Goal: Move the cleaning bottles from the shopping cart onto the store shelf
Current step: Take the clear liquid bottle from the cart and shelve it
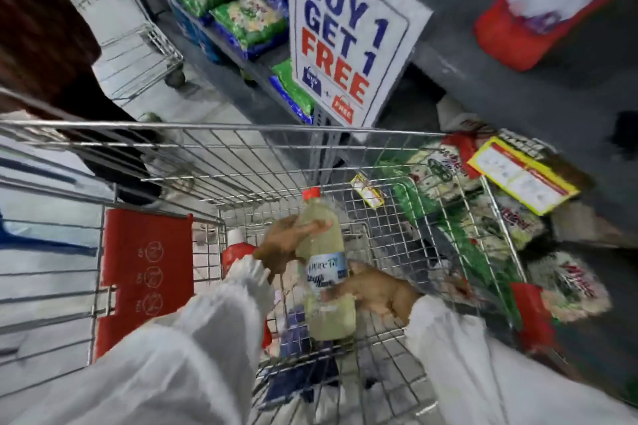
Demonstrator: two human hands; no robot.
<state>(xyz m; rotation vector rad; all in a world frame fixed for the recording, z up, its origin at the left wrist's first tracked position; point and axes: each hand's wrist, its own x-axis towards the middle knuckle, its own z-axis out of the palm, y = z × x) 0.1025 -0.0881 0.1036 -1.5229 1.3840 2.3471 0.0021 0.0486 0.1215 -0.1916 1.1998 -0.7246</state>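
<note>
A clear bottle of pale yellow cleaning liquid (324,252) with a red cap and a white-and-blue label is held above the inside of the wire shopping cart (241,134). My left hand (286,245) grips its upper body. My right hand (376,290) holds its lower part from the right. Both arms wear white sleeves. Another bottle (238,252), red with a white cap, stands in the cart just left of my left wrist. Dark blue packs (297,331) lie on the cart floor under the held bottle. The grey store shelf (511,86) rises to the right.
A "Buy 1 Get 1 Free" sign (348,31) hangs off the shelf edge above the cart. A red-capped bottle (552,0) stands on the upper shelf. Green bags (445,179) fill the lower shelf beside the cart. A second wire cart (138,45) stands down the aisle.
</note>
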